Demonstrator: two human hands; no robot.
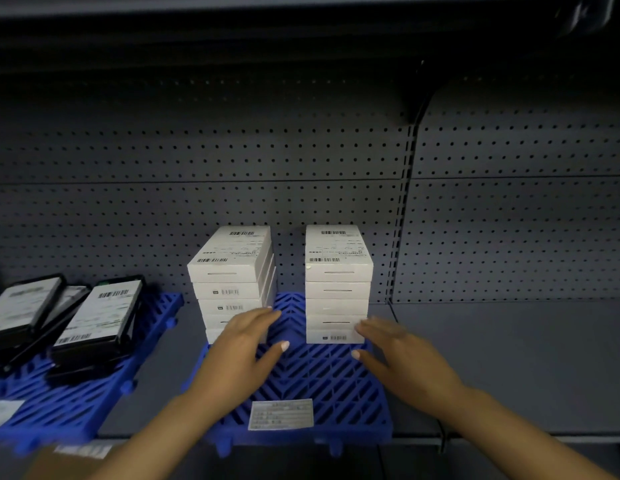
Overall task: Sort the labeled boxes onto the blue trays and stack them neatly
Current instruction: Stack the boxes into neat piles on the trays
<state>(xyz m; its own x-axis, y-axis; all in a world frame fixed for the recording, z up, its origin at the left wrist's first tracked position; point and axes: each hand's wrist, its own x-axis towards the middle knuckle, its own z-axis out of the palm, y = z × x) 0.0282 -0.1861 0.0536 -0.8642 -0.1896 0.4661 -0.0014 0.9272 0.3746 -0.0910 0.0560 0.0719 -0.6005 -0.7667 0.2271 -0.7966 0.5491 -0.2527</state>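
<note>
**Two white stacks on the centre tray, both hands spread low**

At lower left, black boxes [97, 320] with white barcode labels lie loosely overlapped on a slatted blue plastic tray [35, 407]. At frame centre a second blue tray [312, 379], chevron-gridded, carries a paper label [280, 414] at its near edge and two stacks of flat white cartons. The left stack [232, 282] leans slightly (its tiers sit uneven); the left hand [241, 348] lies flat-fingered against its base. The right stack [338, 282] stands squarer; the right hand [402, 355], fingers spread and holding nothing, reaches its lower corner. Behind, grey perforated metal panelling [509, 220].
</note>
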